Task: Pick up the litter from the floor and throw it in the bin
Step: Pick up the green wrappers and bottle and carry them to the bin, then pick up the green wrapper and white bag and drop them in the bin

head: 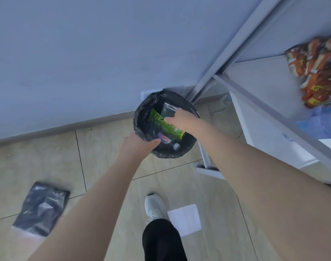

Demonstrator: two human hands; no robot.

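A round bin (142, 127) lined with a black bag stands on the floor against the wall. Inside lie a green snack wrapper (157, 119), a dark foil packet (167, 110) and a small bottle with a purple label (169, 142). My right hand (181, 119) hovers over the bin's mouth, its fingers spread above the green wrapper and gripping nothing that I can see. My left hand (138, 144) reaches over the near rim with its fingers stretched out flat, just short of the bottle.
A crumpled grey plastic bag (40, 208) lies on the floor at lower left. A white sheet of paper (184, 219) lies beside my white shoe (155, 206). A clear bottle (225, 99) sits under the white shelf unit (255, 117), which holds orange snack packets (319, 72).
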